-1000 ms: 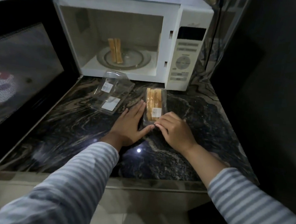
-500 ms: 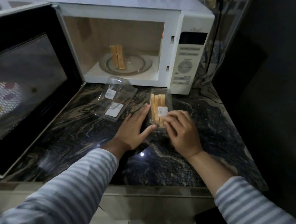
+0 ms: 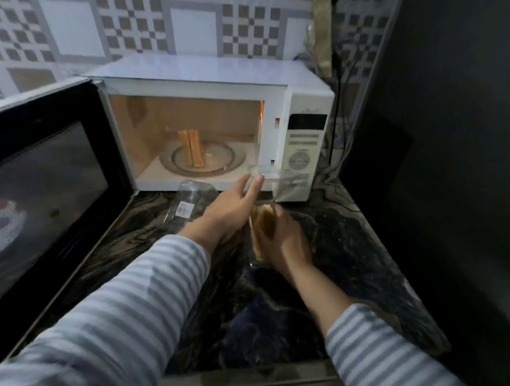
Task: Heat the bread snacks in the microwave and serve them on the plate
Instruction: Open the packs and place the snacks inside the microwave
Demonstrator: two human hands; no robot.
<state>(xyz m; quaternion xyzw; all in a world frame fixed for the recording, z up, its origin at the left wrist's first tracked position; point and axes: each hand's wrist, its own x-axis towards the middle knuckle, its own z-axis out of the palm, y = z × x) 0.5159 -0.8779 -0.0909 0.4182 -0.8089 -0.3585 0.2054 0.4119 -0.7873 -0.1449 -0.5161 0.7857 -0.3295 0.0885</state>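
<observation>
The white microwave stands with its door swung wide to the left. Two bread snacks lie side by side on its glass turntable. In front of it, my right hand grips a clear plastic pack that still holds bread snacks, tilted up off the counter. My left hand reaches up beside it and pinches the pack's clear lid, which is lifted open toward the microwave. No serving plate is in view.
An empty clear pack with a white label lies on the dark marble counter just left of my hands. A dark wall closes off the right side. Cables hang behind the microwave's right corner.
The pack lay flat with its lid down, my left hand flat beside it. Now my left hand has raised the lid and my right hand has tilted the pack up.
</observation>
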